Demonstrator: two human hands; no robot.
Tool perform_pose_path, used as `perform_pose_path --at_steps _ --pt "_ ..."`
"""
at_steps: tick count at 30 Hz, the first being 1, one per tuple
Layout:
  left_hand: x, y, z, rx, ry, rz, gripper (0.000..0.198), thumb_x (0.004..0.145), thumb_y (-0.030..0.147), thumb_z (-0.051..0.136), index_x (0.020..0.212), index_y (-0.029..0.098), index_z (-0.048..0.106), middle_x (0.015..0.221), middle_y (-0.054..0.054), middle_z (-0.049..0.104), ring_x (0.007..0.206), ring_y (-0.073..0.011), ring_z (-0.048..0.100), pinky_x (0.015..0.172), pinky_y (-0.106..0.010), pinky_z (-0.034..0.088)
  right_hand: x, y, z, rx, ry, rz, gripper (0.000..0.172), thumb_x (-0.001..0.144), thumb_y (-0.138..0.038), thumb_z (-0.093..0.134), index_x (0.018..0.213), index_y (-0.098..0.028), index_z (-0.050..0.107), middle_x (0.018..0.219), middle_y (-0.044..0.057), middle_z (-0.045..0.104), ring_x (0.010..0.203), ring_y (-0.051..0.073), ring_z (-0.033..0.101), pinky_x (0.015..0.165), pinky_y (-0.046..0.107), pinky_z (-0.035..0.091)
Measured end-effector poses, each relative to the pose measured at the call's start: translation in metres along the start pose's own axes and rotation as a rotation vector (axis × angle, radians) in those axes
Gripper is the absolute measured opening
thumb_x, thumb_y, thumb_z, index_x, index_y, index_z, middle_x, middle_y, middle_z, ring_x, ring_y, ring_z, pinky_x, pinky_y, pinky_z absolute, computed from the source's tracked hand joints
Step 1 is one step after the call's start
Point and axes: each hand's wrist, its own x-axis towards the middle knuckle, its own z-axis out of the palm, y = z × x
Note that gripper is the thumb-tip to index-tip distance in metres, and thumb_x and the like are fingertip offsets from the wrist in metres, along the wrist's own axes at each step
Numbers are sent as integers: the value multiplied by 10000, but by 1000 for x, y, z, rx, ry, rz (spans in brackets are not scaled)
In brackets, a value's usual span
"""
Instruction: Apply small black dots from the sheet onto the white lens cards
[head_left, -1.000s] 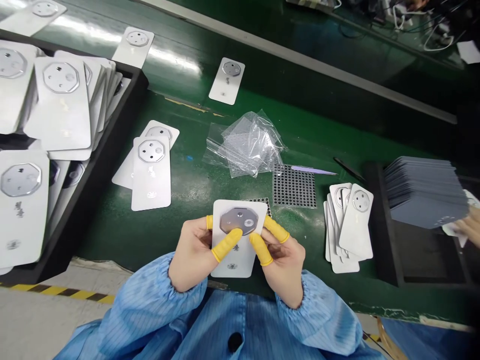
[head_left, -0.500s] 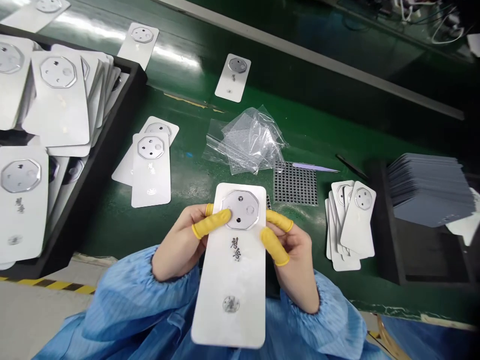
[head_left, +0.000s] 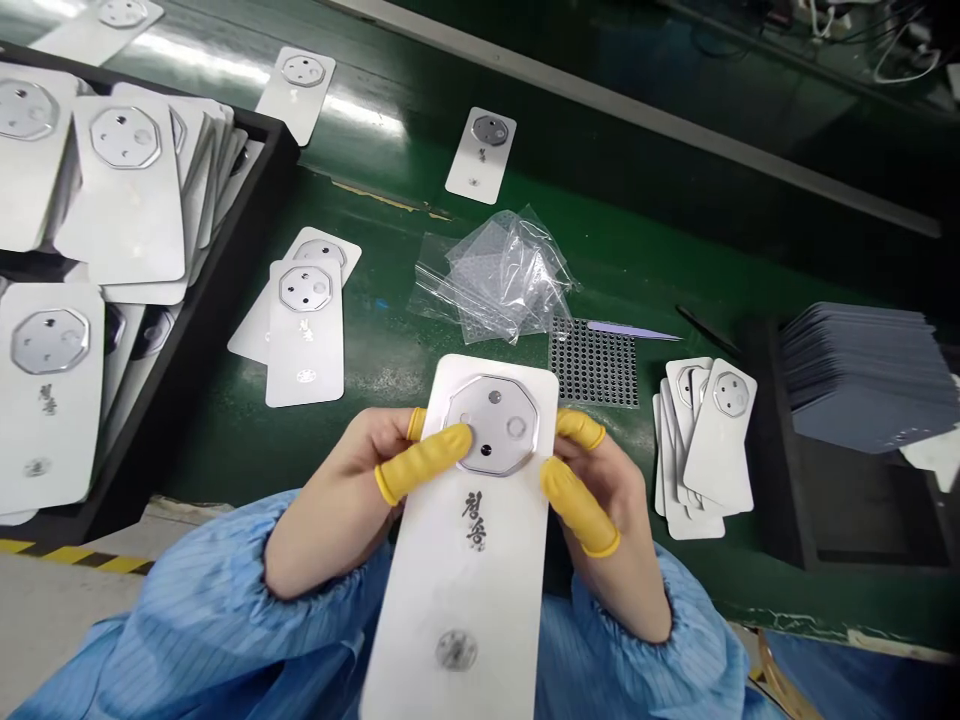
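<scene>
Between my hands is a white rectangular panel [head_left: 469,590] with rounded corners, an octagonal camera-like inset near its top, dark lettering and a round emblem lower down. My left hand [head_left: 375,480] grips its left edge, the yellow-capped thumb lying over the inset's left side. On the opposite edge my right hand [head_left: 600,490] holds it, thumb in front and a yellow-capped finger behind. Just beyond the panel lie a sheet of small black dots [head_left: 592,365], purple tweezers [head_left: 634,330] across its top, and crumpled clear plastic sheets [head_left: 502,280].
At left a black tray [head_left: 247,250] holds many similar panels. Two overlapped panels [head_left: 306,345] lie beside it, and a single one [head_left: 481,160] lies farther back. On the right are a stack of panels [head_left: 720,450] and a black box [head_left: 780,480] with grey plates [head_left: 862,370].
The held panel has come nearer to the camera and looks larger. Both hands still grip it, the left thumb staying over the inset. The view has shifted slightly.
</scene>
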Motion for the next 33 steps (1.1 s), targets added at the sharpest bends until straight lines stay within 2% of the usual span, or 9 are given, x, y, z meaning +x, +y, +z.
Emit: perform_pose_path --at_steps 2,4,7,10,15,22,24,29,33 --pt "-4 -2 2 46 -156 -30 195 788 348 710 728 172 767 609 -71 726 470 -187 670 407 -240 539 5 -1 -2 -11 -36 9 297 767 -332 761 1021 -254 629 917 23 730 790 168 713 675 285 616" --pt "-6 -3 5 149 -208 39 215 830 334 660 723 171 749 600 -59 707 471 -153 642 411 -202 513 8 0 -4 -24 -72 22 323 781 -282 749 1072 -257 611 989 28 729 864 175 719 748 310 622" --pt "-8 -5 9 314 -211 184 262 846 324 625 655 158 694 556 -49 664 443 -130 582 392 -190 471 9 2 -9 -47 -121 34 335 789 -249 741 1092 -255 598 1025 31 723 906 176 715 797 326 619" --pt "-10 -7 10 416 -223 248 307 872 317 573 618 159 642 548 -52 655 421 -126 550 377 -202 431 9 1 -11 -73 -124 30 396 758 -279 772 1091 -260 559 1013 28 718 873 175 717 743 311 630" --pt "-16 -13 11 477 -228 275 292 864 261 564 587 171 587 538 -42 651 403 -129 552 369 -214 404 7 -1 -13 -103 -142 53 487 787 -305 746 1161 -275 435 970 15 703 825 154 715 680 274 623" --pt "-10 -27 16 495 -139 273 243 834 264 576 615 164 612 457 1 563 370 -98 465 346 -193 345 5 13 -15 -335 -63 6 506 781 -146 705 1170 -293 417 1011 16 681 924 173 693 800 309 593" --pt "-7 -29 15 485 -117 258 225 812 267 602 615 159 620 464 -3 573 376 -99 471 350 -189 355 7 15 -17 -331 -53 -4 512 788 -149 691 1191 -295 411 1038 21 677 938 173 692 820 313 591" --pt "-7 -17 11 197 -145 56 243 830 332 647 661 158 675 540 -31 657 416 -130 575 372 -193 443 16 0 -22 -64 -204 63 402 845 -284 661 1195 -288 463 1104 25 683 941 173 705 794 326 620" --pt "-6 -10 11 74 -232 -47 174 804 330 689 733 176 723 618 -41 721 476 -156 655 427 -204 516 14 -7 -21 -50 -133 93 373 835 -307 683 1162 -265 508 1027 20 724 878 170 723 762 327 629"
